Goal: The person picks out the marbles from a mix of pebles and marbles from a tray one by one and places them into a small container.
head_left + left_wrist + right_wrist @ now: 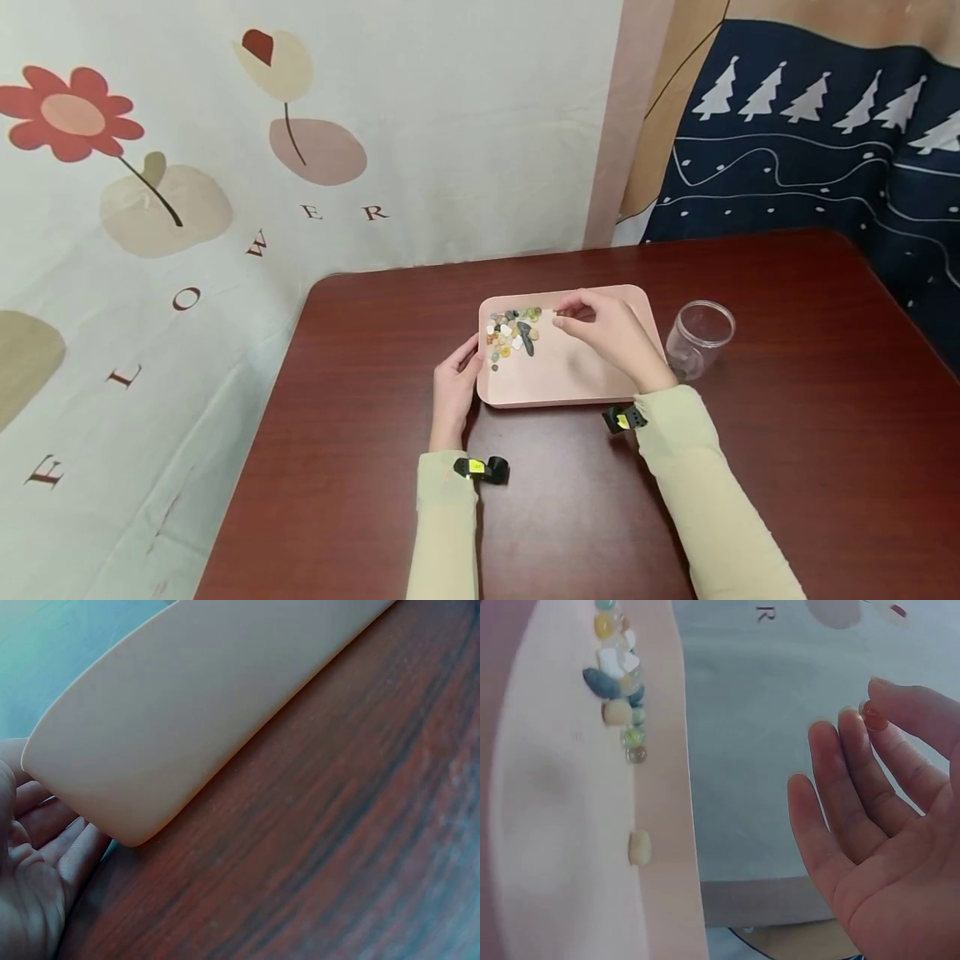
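A pink tray [558, 385] lies on the table, with several small coloured stones [504, 331] grouped at its left end. Its left side is held by my left hand [454, 385]; in the left wrist view the thumb is at the rim and the fingers lie along the outer wall. Above the tray, my right hand [609, 332] pinches a small translucent orange-red stone [874, 715] between thumb and index finger, the other fingers extended. In the right wrist view, a pale stone [640, 847] sits apart from the group, by the tray's far wall.
A clear round jar [701, 333] without a lid stands just right of the tray on the dark red-brown table [555, 517]. Behind the table hang a pale flower-print cloth [480, 125] and a navy cloth with white trees [802, 158].
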`<act>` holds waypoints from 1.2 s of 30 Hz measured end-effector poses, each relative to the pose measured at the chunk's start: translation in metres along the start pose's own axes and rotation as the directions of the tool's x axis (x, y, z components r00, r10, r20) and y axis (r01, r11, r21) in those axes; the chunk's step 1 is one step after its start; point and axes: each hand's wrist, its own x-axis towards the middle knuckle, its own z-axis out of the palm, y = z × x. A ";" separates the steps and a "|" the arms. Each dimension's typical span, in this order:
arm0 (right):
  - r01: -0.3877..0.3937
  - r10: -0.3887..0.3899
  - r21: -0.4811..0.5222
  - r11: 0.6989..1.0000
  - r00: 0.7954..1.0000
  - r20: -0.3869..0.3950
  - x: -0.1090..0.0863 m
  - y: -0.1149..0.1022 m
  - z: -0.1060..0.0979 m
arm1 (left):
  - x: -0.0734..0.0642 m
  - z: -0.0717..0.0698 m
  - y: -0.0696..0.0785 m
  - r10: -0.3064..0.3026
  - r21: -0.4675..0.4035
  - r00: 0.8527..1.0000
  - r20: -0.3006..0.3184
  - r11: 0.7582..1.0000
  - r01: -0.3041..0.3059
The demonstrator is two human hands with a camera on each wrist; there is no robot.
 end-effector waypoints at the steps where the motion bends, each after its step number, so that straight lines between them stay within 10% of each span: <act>1: 0.003 -0.002 0.010 1.000 1.000 -0.007 -0.002 -0.001 0.000 | 0.000 0.000 0.000 -0.001 0.007 1.000 -0.005 1.000 0.001; 25: -0.063 0.073 0.089 0.994 0.991 -0.113 -0.034 0.018 -0.011 | -0.002 -0.003 0.001 -0.062 -0.013 0.998 0.017 0.998 0.062; 36: -0.115 0.130 0.110 0.987 0.981 -0.145 -0.046 -0.006 -0.023 | -0.012 0.001 0.027 -0.057 0.024 0.998 0.018 0.998 0.057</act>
